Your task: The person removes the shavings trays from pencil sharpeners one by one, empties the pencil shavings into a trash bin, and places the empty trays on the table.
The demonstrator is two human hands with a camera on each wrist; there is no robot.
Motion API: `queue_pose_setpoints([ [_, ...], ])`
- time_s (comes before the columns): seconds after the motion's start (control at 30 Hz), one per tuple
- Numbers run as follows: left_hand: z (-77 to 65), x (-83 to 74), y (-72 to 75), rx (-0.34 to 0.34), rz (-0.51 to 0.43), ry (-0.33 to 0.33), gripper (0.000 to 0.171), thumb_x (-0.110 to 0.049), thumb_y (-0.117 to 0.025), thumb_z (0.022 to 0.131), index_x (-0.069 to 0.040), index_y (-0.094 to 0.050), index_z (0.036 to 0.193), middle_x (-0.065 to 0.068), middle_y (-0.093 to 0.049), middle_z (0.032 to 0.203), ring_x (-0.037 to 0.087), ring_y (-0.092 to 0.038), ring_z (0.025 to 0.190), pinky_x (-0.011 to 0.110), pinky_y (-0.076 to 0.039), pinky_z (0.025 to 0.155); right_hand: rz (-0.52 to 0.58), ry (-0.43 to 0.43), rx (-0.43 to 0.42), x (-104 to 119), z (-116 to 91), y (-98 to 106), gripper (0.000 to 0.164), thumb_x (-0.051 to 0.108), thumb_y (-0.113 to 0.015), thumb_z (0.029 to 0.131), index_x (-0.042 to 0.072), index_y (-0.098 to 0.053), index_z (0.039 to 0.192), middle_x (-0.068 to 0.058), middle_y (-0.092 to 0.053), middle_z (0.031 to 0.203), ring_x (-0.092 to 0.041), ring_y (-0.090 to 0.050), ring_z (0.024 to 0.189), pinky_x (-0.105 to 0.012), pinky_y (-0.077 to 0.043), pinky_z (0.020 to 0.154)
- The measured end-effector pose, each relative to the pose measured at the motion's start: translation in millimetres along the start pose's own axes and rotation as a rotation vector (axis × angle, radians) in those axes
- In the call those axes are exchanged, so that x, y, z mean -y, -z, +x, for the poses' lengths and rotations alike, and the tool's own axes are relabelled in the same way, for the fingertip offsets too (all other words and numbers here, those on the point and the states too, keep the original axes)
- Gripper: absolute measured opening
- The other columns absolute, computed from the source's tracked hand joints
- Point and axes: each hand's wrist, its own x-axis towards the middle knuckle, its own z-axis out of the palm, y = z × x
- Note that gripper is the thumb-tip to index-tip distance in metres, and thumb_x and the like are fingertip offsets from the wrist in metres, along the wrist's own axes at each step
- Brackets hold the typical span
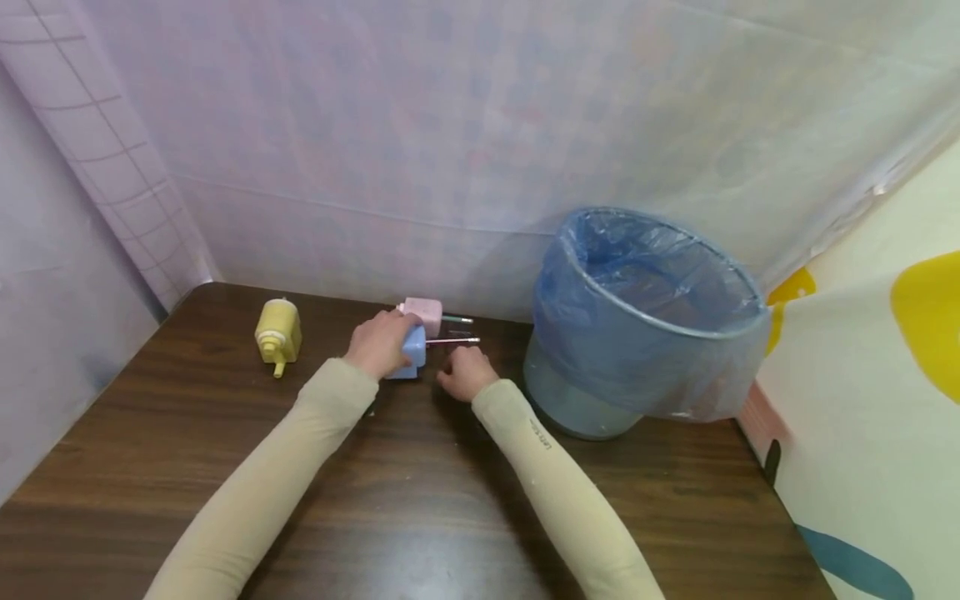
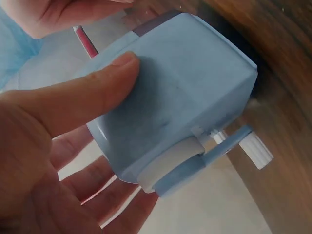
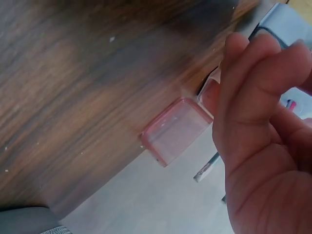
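Observation:
My left hand (image 1: pixel 381 343) grips a blue crank pencil sharpener (image 2: pixel 180 83), thumb on one face and fingers underneath. The sharpener's crank handle (image 2: pixel 256 150) sticks out on the side away from the pencil. A pink pencil (image 2: pixel 87 43) juts from its other end. Close to that pencil is my right hand (image 1: pixel 468 373), its fingers loosely curled with nothing seen in them. Behind the blue one stands a pink sharpener (image 1: pixel 423 313) with a green pencil (image 1: pixel 457 319) in it. In the right wrist view a clear pink tray (image 3: pixel 178 131) lies beside my fingers.
A yellow crank sharpener (image 1: pixel 279 332) stands at the back left of the brown wooden table (image 1: pixel 420 500). To the right stands a large bin (image 1: pixel 577 400) lined with a blue plastic bag (image 1: pixel 600 308). A pale cloth sheet (image 1: pixel 375 150) hangs behind the table.

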Motion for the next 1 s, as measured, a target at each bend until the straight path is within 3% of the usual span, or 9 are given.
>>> queue_pose_setpoints([
  [0.4,1.7,0.3,-10.7,-0.006,-0.044,-0.031,0.061,-0.01,-0.087,0.074,-0.005,-0.06,0.129,0.02,-0.067,0.124,0.036,-0.064,0.112,0.056,-0.056,0.086,-0.029,0.035,0.019,10.1,-4.5,-9.0,0.02,0.022,-0.07,0.092,0.002,-0.072,0.088,-0.012,-0.074,0.084,-0.032,-0.073,0.085,-0.043,-0.059,0.079],
  [0.63,3.0,1.3,-11.6,-0.004,-0.045,-0.061,0.061,-0.009,-0.087,0.074,-0.008,-0.06,0.129,0.018,-0.066,0.127,0.036,-0.063,0.114,0.058,-0.056,0.086,0.078,0.03,0.065,9.1,-2.5,-12.7,0.02,0.022,-0.072,0.092,0.003,-0.068,0.092,-0.008,-0.072,0.069,-0.015,-0.069,0.052,-0.023,-0.057,0.063],
  [0.73,3.5,2.1,-12.2,-0.002,-0.049,-0.064,0.062,-0.009,-0.087,0.075,-0.007,-0.059,0.13,0.019,-0.066,0.127,0.036,-0.064,0.114,0.057,-0.056,0.086,0.137,0.019,0.08,7.7,-0.5,-16.2,0.028,0.023,-0.072,0.092,0.0,-0.066,0.106,-0.014,-0.074,0.083,-0.01,-0.064,0.045,-0.019,-0.053,0.056],
  [0.83,3.6,2.3,-12.9,-0.005,-0.052,-0.063,0.06,-0.009,-0.087,0.075,-0.006,-0.06,0.129,0.019,-0.066,0.126,0.037,-0.064,0.113,0.057,-0.056,0.087,0.196,0.015,0.086,6.6,1.9,-19.9,0.045,0.022,-0.072,0.092,0.0,-0.056,0.129,-0.023,-0.072,0.109,-0.011,-0.063,0.045,-0.02,-0.053,0.05],
  [1.0,3.5,1.3,-13.7,-0.02,-0.058,-0.062,0.059,-0.012,-0.087,0.075,-0.006,-0.061,0.127,0.019,-0.067,0.125,0.037,-0.065,0.111,0.056,-0.056,0.086,0.282,0.003,0.098,4.6,5.2,-24.3,0.058,0.018,-0.071,0.094,0.001,-0.044,0.142,-0.033,-0.061,0.128,-0.016,-0.064,0.045,-0.025,-0.053,0.043],
])
